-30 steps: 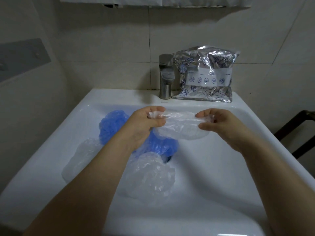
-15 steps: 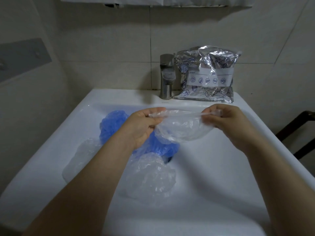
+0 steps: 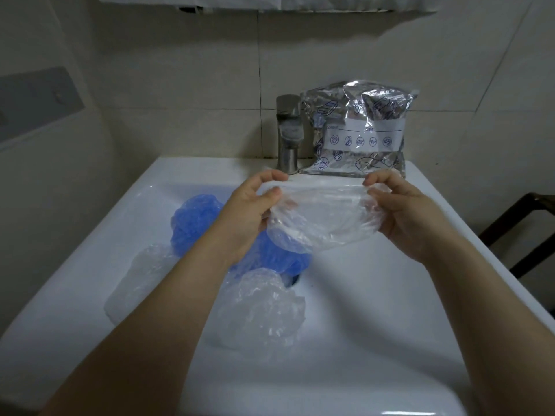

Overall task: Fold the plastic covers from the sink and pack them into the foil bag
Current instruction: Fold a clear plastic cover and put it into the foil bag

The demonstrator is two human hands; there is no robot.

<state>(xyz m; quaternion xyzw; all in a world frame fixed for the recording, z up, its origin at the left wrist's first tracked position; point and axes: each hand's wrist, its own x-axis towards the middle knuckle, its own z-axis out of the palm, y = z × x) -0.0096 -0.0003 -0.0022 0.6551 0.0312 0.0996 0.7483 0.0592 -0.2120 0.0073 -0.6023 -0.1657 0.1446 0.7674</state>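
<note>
Both hands, left hand (image 3: 249, 211) and right hand (image 3: 402, 211), pinch a clear cover (image 3: 321, 217) stretched above the sink (image 3: 390, 295); blue covers (image 3: 192, 223) and clear ones inside; foil bag (image 3: 357, 136) stands far right

Support: white sink (image 3: 390, 295).
In basin: blue plastic covers (image 3: 192, 223); two clear crumpled covers (image 3: 261, 313), (image 3: 141, 274).
On back ledge: foil bag (image 3: 357, 136), upright beside tap (image 3: 289, 133).

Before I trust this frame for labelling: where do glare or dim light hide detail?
Head view: dim overall; the foil bag throws bright glare, its icons still readable; the clear cover held between left hand and right hand shows little contrast against the white sink; straight edges bow near the corners.
</note>
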